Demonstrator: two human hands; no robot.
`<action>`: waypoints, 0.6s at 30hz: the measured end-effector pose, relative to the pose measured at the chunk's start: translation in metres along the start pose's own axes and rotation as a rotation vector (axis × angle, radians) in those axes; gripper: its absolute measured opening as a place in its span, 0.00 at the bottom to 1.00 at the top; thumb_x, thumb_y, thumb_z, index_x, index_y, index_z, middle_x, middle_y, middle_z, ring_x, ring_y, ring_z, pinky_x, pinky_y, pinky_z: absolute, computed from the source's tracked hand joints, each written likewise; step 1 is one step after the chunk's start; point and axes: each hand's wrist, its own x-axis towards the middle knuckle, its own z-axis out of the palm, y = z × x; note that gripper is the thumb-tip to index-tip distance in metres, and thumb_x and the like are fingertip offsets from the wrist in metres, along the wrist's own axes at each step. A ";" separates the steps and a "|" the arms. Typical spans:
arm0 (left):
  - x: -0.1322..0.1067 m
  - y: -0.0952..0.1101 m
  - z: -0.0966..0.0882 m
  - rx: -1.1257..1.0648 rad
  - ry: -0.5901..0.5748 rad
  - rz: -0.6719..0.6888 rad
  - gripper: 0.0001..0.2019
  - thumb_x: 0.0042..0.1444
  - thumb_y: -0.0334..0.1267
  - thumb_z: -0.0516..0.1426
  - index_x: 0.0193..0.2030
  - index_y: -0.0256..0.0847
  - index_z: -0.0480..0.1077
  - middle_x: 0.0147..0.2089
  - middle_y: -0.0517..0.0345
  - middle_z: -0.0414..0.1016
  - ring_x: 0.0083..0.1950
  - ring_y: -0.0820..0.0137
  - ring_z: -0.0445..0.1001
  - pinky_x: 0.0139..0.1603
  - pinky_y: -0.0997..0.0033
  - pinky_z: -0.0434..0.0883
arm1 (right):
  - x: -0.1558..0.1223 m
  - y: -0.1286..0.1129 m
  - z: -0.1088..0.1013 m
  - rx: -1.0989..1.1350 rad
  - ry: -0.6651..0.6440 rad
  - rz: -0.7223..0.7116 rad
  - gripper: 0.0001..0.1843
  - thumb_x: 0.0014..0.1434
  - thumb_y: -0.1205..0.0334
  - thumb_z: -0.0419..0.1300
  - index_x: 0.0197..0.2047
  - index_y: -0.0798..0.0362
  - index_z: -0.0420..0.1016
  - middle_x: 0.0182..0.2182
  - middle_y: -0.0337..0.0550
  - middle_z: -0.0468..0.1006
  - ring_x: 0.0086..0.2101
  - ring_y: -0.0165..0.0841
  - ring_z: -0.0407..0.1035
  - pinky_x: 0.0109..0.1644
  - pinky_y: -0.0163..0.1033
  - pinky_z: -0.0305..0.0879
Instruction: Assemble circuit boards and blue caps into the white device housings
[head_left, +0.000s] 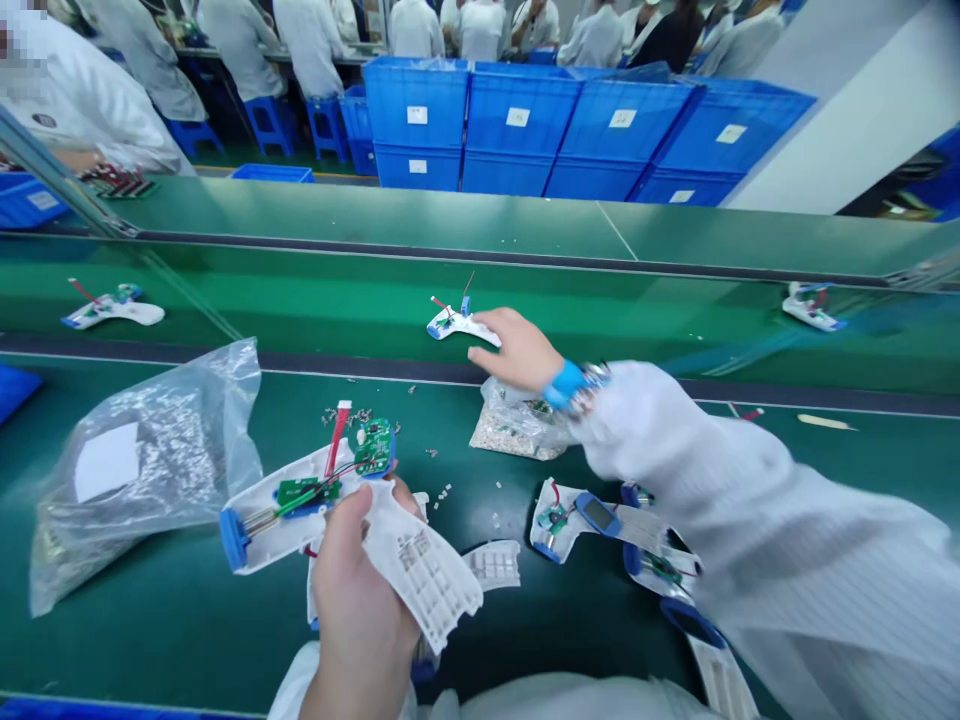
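My left hand (367, 580) is closed around the handle of a white and blue thermometer housing (427, 565), an open half-shell. A green circuit board (375, 447), red and green wires and a metal-tipped blue nose end show on it. My right hand (517, 348) stretches over the green belt, fingers and thumb apart. Its fingertips are at the handle end of a second open housing (448, 322) lying on the belt; whether they touch it I cannot tell. Under my right wrist lies a clear bag of small pale parts (517, 425). More half-shells (577, 515) lie beside my right forearm.
A large plastic bag of small metal parts (172, 440) lies at left. Other housings rest on the belt at far left (112, 308) and far right (811, 306). Loose screws (352, 415) dot the bench. Stacked blue bins (517, 120) and several people in white are beyond.
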 end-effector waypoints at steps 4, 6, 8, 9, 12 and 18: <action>-0.002 0.004 -0.003 0.039 0.018 -0.066 0.14 0.44 0.48 0.56 0.20 0.37 0.68 0.16 0.62 0.60 0.15 0.76 0.58 0.15 0.77 0.59 | 0.072 0.045 0.009 -0.050 -0.066 0.136 0.18 0.59 0.58 0.57 0.51 0.58 0.67 0.48 0.50 0.70 0.45 0.38 0.67 0.49 0.49 0.66; -0.004 0.005 -0.003 0.036 0.052 -0.085 0.16 0.45 0.48 0.56 0.19 0.37 0.68 0.15 0.62 0.58 0.14 0.77 0.56 0.13 0.77 0.58 | 0.081 0.055 0.013 -0.043 -0.103 0.135 0.16 0.62 0.58 0.54 0.50 0.58 0.67 0.47 0.46 0.70 0.43 0.35 0.68 0.46 0.46 0.67; -0.004 0.005 -0.004 0.048 0.079 -0.067 0.16 0.44 0.48 0.56 0.18 0.36 0.68 0.15 0.62 0.58 0.13 0.77 0.56 0.12 0.78 0.56 | 0.078 0.056 0.011 -0.024 -0.112 0.115 0.16 0.62 0.57 0.53 0.50 0.58 0.67 0.46 0.45 0.70 0.42 0.34 0.69 0.45 0.44 0.68; -0.005 0.005 -0.005 0.066 0.082 -0.050 0.16 0.44 0.48 0.56 0.17 0.36 0.67 0.14 0.62 0.58 0.13 0.78 0.56 0.12 0.78 0.56 | 0.074 0.056 0.006 -0.016 -0.109 0.103 0.16 0.63 0.57 0.53 0.49 0.58 0.68 0.45 0.45 0.71 0.42 0.34 0.69 0.45 0.44 0.68; -0.006 0.007 -0.006 0.159 0.037 -0.029 0.17 0.45 0.47 0.57 0.15 0.35 0.67 0.14 0.62 0.58 0.13 0.80 0.56 0.13 0.80 0.55 | 0.047 0.051 -0.019 -0.022 -0.113 0.054 0.12 0.60 0.60 0.56 0.43 0.59 0.70 0.40 0.45 0.73 0.39 0.33 0.69 0.43 0.41 0.67; -0.015 0.009 -0.005 0.394 -0.031 -0.102 0.17 0.43 0.49 0.59 0.16 0.36 0.68 0.11 0.66 0.55 0.11 0.81 0.53 0.12 0.80 0.49 | -0.069 0.036 -0.040 -0.066 -0.329 -0.204 0.17 0.47 0.69 0.61 0.43 0.56 0.74 0.39 0.47 0.75 0.38 0.38 0.70 0.42 0.39 0.63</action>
